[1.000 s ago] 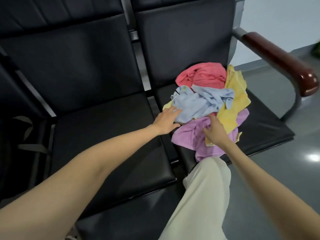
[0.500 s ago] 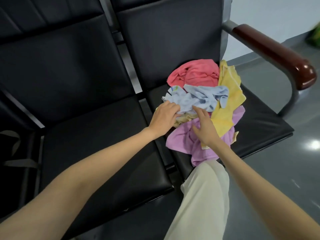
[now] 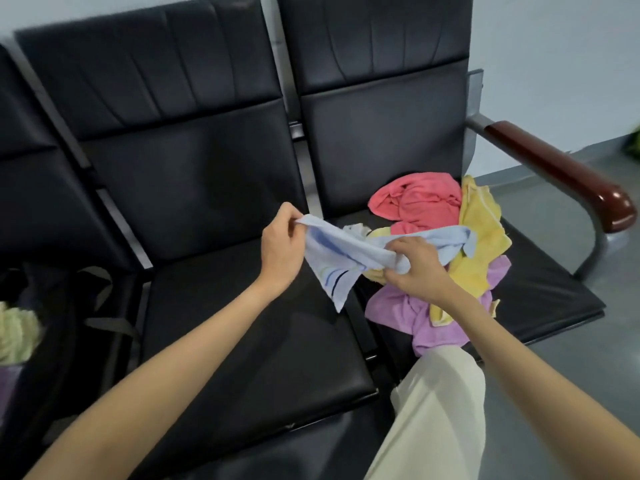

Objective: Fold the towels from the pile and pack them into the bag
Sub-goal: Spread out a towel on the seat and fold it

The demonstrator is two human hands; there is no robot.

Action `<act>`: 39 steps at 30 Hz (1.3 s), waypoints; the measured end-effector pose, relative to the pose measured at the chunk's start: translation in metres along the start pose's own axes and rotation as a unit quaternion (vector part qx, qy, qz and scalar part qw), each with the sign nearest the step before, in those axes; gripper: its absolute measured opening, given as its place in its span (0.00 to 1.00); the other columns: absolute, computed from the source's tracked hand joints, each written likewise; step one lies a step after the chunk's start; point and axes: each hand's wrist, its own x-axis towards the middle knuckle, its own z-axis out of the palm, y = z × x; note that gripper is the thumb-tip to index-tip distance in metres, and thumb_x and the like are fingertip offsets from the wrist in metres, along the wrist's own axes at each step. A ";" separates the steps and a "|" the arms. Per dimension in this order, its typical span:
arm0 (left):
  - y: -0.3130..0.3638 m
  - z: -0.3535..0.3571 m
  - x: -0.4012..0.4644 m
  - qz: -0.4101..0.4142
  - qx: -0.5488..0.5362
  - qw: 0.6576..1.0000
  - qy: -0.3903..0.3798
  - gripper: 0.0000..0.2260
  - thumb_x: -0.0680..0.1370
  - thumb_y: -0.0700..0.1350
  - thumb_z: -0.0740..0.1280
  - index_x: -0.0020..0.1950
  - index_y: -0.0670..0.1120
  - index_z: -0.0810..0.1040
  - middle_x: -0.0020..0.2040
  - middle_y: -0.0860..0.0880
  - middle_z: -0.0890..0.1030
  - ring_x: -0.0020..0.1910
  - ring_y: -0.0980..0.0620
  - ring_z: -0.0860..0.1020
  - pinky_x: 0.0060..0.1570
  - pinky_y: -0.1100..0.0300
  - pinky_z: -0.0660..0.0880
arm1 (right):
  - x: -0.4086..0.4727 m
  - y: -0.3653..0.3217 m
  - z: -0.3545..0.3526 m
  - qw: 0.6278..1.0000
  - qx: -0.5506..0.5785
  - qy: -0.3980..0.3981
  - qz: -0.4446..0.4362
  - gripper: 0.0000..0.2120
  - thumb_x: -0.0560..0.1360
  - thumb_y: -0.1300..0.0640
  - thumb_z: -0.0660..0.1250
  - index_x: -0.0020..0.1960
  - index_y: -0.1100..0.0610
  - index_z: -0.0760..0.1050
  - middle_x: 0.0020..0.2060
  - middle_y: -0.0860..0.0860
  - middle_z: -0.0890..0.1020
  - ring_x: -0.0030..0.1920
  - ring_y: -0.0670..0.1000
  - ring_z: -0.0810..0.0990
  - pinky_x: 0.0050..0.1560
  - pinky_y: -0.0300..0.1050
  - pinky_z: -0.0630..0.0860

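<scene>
Hands, left (image 3: 282,245) and right (image 3: 414,268), both pinching the blue towel (image 3: 332,258), lifting it off the pile (image 3: 450,244) at three o'clock; next, probably spreading it flat for folding.

Soft, even indoor light, fairly dim; the black seats (image 3: 242,341) show faint sheen and weak shadows. A small glare spot sits on the armrest (image 3: 613,199). Slight motion blur softens everything, and the wide lens bends straight lines near the edges.
</scene>
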 end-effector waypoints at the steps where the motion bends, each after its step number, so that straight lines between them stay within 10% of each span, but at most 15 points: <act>1: -0.002 -0.011 0.000 -0.042 -0.023 0.999 0.019 0.05 0.78 0.37 0.61 0.43 0.41 0.70 0.34 0.51 0.73 0.33 0.55 0.70 0.34 0.58 0.68 | 0.000 -0.009 -0.001 0.999 0.026 -0.022 -0.003 0.20 0.60 0.44 0.58 0.36 0.61 0.74 0.32 0.51 0.77 0.36 0.48 0.72 0.39 0.47 0.68; 4: -0.006 -0.044 -0.004 -0.145 -0.087 0.985 0.038 0.05 0.79 0.40 0.61 0.44 0.43 0.71 0.36 0.43 0.75 0.35 0.49 0.73 0.33 0.51 0.73 | 0.000 -0.032 -0.004 0.991 0.086 -0.102 -0.006 0.14 0.59 0.45 0.58 0.30 0.55 0.58 0.27 0.45 0.59 0.29 0.45 0.59 0.32 0.42 0.56; 8: 0.001 -0.082 -0.023 -0.223 -0.129 0.966 0.017 0.04 0.80 0.39 0.61 0.48 0.39 0.72 0.36 0.44 0.76 0.33 0.51 0.76 0.26 0.59 0.73 | 0.006 -0.053 0.005 0.977 0.165 -0.134 0.030 0.12 0.63 0.51 0.61 0.29 0.54 0.59 0.26 0.42 0.60 0.28 0.42 0.59 0.30 0.39 0.58; 21: -0.022 -0.154 -0.062 -0.333 -0.249 0.896 0.156 0.07 0.81 0.38 0.54 0.55 0.39 0.70 0.36 0.45 0.73 0.29 0.55 0.76 0.26 0.58 0.76 | 0.039 -0.166 0.058 0.975 0.158 0.152 0.026 0.04 0.74 0.63 0.63 0.44 0.56 0.69 0.37 0.49 0.75 0.36 0.48 0.72 0.35 0.33 0.66; 27: -0.083 -0.153 -0.092 -0.454 -0.258 0.824 0.221 0.14 0.81 0.36 0.49 0.54 0.36 0.74 0.44 0.39 0.78 0.37 0.44 0.80 0.27 0.58 0.79 | -0.005 -0.148 0.142 0.992 0.010 -0.104 -0.068 0.03 0.76 0.62 0.62 0.48 0.58 0.69 0.43 0.51 0.73 0.40 0.53 0.72 0.38 0.47 0.68; 32: -0.138 -0.156 -0.130 -0.546 -0.254 0.771 0.205 0.16 0.82 0.36 0.49 0.61 0.34 0.73 0.45 0.38 0.80 0.40 0.41 0.81 0.32 0.54 0.79 | -0.051 -0.118 0.192 0.907 -0.095 -0.382 -0.148 0.03 0.77 0.59 0.59 0.44 0.56 0.68 0.46 0.53 0.72 0.50 0.56 0.73 0.43 0.47 0.69; 39: -0.171 -0.165 -0.147 -0.546 -0.207 0.796 0.161 0.13 0.82 0.37 0.50 0.53 0.37 0.74 0.51 0.36 0.80 0.43 0.40 0.81 0.36 0.51 0.80 | -0.028 -0.106 0.204 0.932 -0.152 -0.315 -0.090 0.17 0.73 0.68 0.58 0.61 0.59 0.71 0.56 0.56 0.75 0.57 0.57 0.72 0.54 0.49 0.72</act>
